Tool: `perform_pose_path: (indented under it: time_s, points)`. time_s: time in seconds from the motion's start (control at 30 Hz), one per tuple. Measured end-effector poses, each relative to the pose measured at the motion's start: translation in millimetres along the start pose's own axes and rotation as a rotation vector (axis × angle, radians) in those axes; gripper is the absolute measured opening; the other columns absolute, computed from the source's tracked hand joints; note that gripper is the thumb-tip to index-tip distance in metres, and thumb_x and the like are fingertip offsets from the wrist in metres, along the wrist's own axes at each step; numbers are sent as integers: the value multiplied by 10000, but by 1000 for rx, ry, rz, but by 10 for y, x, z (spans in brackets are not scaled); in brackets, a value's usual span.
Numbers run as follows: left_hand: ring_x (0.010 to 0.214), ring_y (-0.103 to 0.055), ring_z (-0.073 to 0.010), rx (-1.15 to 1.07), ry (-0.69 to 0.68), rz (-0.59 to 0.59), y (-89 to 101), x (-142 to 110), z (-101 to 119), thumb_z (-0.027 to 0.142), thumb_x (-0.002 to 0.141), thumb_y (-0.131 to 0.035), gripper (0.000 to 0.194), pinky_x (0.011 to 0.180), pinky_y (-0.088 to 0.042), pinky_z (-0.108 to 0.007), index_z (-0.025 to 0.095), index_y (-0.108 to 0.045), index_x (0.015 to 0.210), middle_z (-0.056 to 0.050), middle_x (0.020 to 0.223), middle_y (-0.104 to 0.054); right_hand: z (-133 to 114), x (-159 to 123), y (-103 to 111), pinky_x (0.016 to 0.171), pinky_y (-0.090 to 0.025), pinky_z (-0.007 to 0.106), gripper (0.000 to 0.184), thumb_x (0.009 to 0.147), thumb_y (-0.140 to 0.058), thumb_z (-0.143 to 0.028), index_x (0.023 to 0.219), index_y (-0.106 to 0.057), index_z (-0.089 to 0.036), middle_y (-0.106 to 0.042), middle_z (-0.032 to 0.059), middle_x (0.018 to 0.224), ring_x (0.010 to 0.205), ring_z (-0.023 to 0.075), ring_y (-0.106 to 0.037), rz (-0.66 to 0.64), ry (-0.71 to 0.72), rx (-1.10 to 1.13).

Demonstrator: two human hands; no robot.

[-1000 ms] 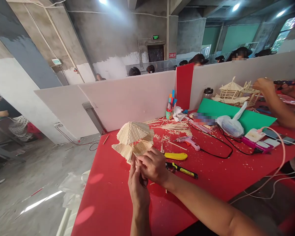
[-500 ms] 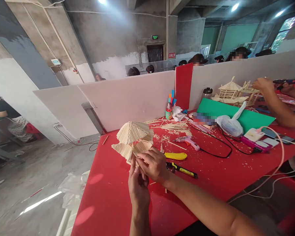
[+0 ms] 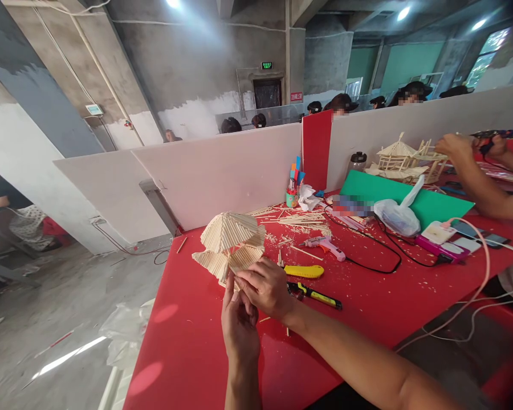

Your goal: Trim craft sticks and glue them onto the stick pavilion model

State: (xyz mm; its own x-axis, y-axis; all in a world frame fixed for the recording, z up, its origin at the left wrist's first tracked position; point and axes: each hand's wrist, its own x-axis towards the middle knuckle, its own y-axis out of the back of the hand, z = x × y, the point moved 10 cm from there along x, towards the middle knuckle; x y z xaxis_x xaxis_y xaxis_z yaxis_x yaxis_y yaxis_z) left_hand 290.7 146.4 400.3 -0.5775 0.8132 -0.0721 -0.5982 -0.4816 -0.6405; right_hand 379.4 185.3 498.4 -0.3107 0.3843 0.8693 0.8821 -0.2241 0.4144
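A two-tiered roof model made of pale wooden sticks (image 3: 231,242) stands on the red table (image 3: 367,296) in front of me. My left hand (image 3: 238,324) is raised below its lower eave, fingers pinched on the edge of the model. My right hand (image 3: 265,287) curls over beside it, its fingertips pressed to the same lower edge of the stick model. Both hands touch each other at the model's near corner.
A yellow utility knife (image 3: 304,271), black-and-yellow pliers (image 3: 314,294), a glue gun (image 3: 325,246) with its black cord and loose sticks (image 3: 301,219) lie right of the model. A green mat (image 3: 427,205), plastic bag (image 3: 395,216) and another person's arm (image 3: 474,176) are farther right.
The hands and the model stay almost where they were. The view has shifted slightly, and the right hand has edged a little toward the model's lower edge.
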Motion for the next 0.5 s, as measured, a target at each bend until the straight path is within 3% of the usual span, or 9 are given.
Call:
perform_pose_path:
  time_s: [0.23, 0.5]
  points:
    - [430, -326, -75, 0, -9, 46, 36, -13, 6, 354, 834, -653, 644, 428, -261, -187, 143, -514, 1427, 72, 498, -422, -66, 6, 64, 688, -460, 312, 198, 961, -547, -216, 862, -716, -186, -649, 32, 725, 721, 160, -563, 18, 40, 20]
    - [469, -375, -67, -32, -1, 95, 135, 13, -7, 362, 779, -717, 501, 440, -298, -183, 157, -670, 1234, 63, 551, -433, -84, -45, 100, 691, -491, 313, 139, 935, -572, -210, 898, -705, -187, -681, 34, 755, 733, 161, -595, 62, 67, 68]
